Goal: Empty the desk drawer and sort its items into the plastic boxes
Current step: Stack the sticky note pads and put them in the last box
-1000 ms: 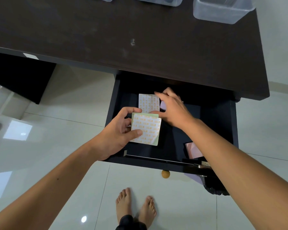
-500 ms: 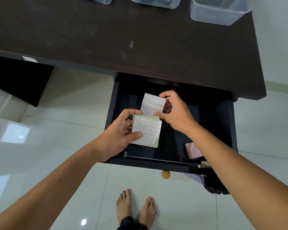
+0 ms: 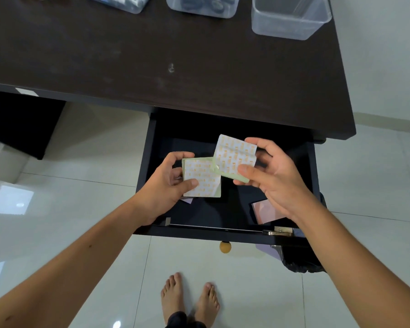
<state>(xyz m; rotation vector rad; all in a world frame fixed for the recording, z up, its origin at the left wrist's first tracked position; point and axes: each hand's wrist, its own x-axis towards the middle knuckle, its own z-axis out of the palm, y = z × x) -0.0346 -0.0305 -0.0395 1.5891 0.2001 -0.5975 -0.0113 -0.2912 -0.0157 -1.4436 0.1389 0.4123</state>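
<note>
The dark desk drawer stands pulled out below the desk edge. My left hand grips a square pad of notes with an orange print and a pale green edge, above the drawer's left half. My right hand pinches a second pad of the same kind, tilted, just right of the first and overlapping its corner. A pink pad lies on the drawer floor at the front right, partly under my right wrist. Three clear plastic boxes stand at the desk's far edge.
The dark desk top spans the upper view; the right box looks empty, the middle box and left box hold dark items. A round wooden knob sticks out of the drawer front. A dark bin stands under the drawer's right corner. My bare feet are on the tiled floor.
My right hand has lifted the second pad off the drawer floor and brought it up next to the pad in my left hand. The left hand has risen slightly.
</note>
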